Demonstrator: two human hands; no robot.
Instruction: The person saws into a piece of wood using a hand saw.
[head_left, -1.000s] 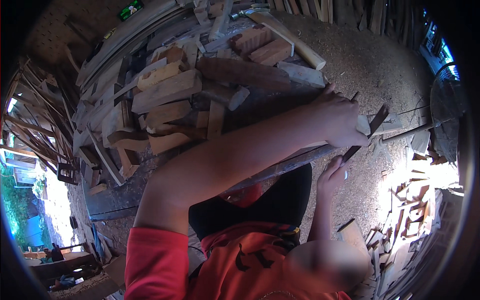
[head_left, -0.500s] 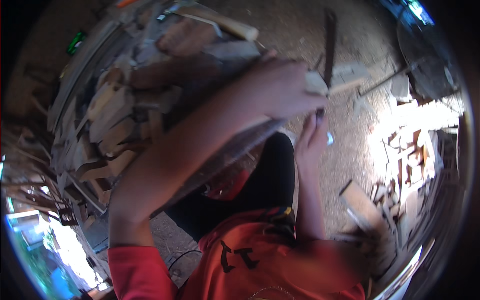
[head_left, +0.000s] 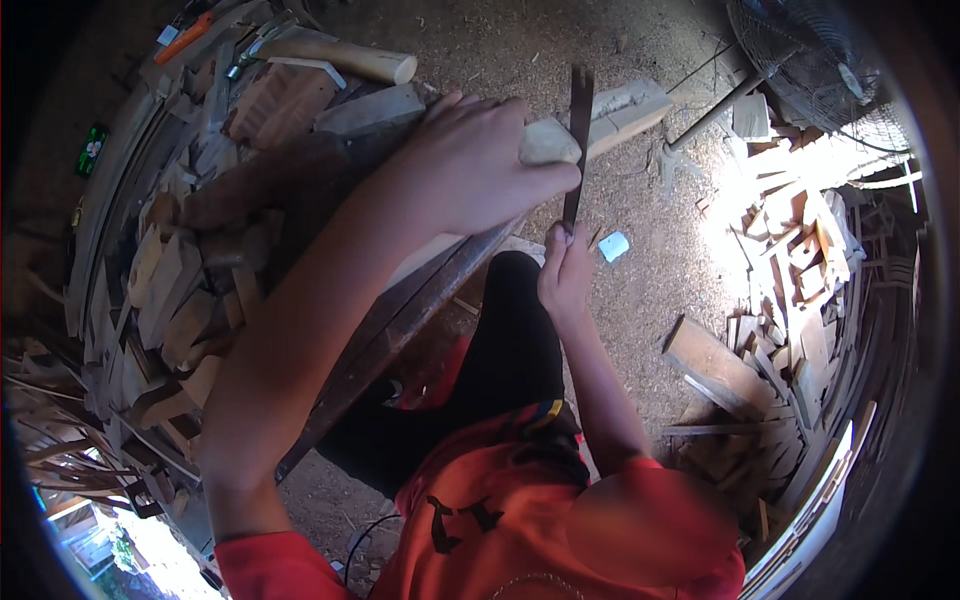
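My left hand is closed over a pale piece of wood at the edge of a cluttered bench, its thumb along the near side. My right hand grips the near end of a long, narrow, dark blade that points away from me. Whether it is a saw or a file I cannot tell, and my fingers hide its handle. The blade crosses just right of the held wood. Beyond it, a longer pale wood block extends to the right; whether the two are joined is unclear.
Wood offcuts cover the bench, with a hammer and an orange-handled tool at its far end. A fan stands far right. More scraps and a thick board lie right. A pale blue item is on the floor.
The whole view has shifted, and the scene is sharper now. Relative to my left hand, my right hand and the blade have drawn slightly nearer to me. Both hands keep their grip.
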